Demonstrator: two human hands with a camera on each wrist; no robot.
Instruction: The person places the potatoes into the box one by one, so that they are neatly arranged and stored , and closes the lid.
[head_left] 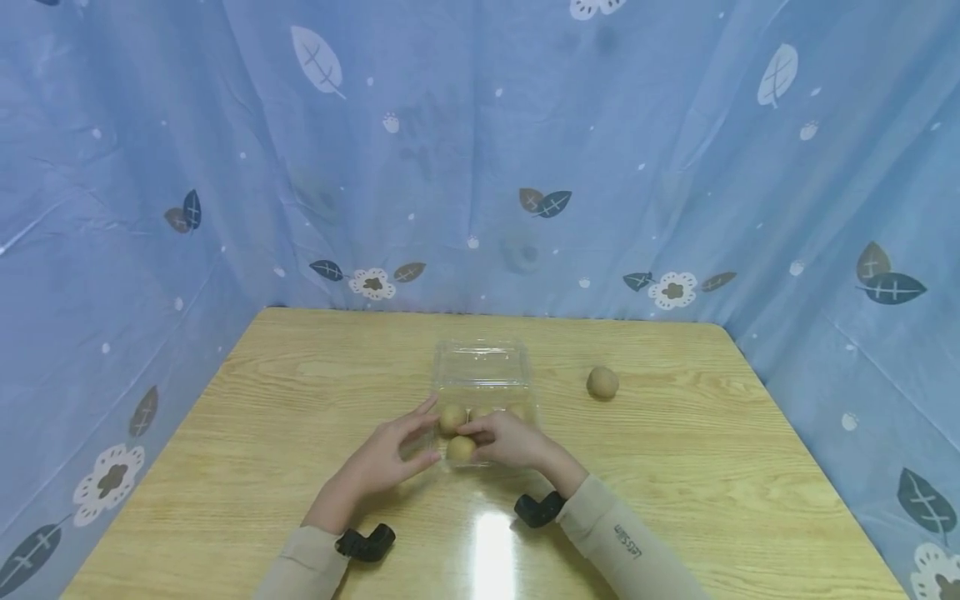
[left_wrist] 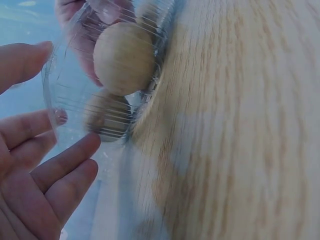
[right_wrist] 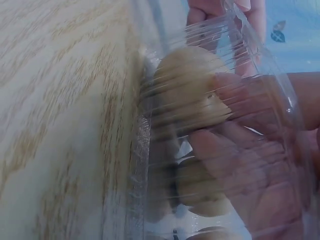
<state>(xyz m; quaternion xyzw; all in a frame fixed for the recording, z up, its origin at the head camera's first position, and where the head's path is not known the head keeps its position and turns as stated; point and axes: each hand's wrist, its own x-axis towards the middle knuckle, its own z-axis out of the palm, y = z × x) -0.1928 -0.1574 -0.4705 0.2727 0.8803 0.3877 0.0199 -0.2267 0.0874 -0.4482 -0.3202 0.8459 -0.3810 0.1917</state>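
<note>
Clear plastic box (head_left: 483, 385): one, standing on the table near the middle, with one lid (head_left: 482, 362) tipped back, away from the person.
Brown balls: five in view of the head camera, four inside the box and one outside.
Near-left ball (head_left: 461, 450): inside the box, at the front, between the two hands.
Far-left ball (head_left: 452, 418): inside, just behind the near-left one.
Middle ball (head_left: 481, 412): inside, partly hidden by the right hand.
Right ball (head_left: 521, 411): inside, beyond the right hand, partly hidden.
Loose ball (head_left: 603, 382): on the table, right of the box and apart from it.
Right hand (head_left: 513, 437): reaching into the box, fingers bent, pinching the near-left ball between thumb and fingertips.
Left hand (head_left: 384, 454): at the box's left side, fingers spread and mostly straight, touching the plastic wall.
Sleeves: two, beige, with dark lettering on the right one.
Black wrist pieces: two, one per wrist.
Table (head_left: 660, 483): one, wood-grained, with one bright glare patch (head_left: 493, 554) near the front.
Blue curtain (head_left: 472, 125): behind and at both sides, printed with leaves and five white flowers, two cut by the frame.
</note>
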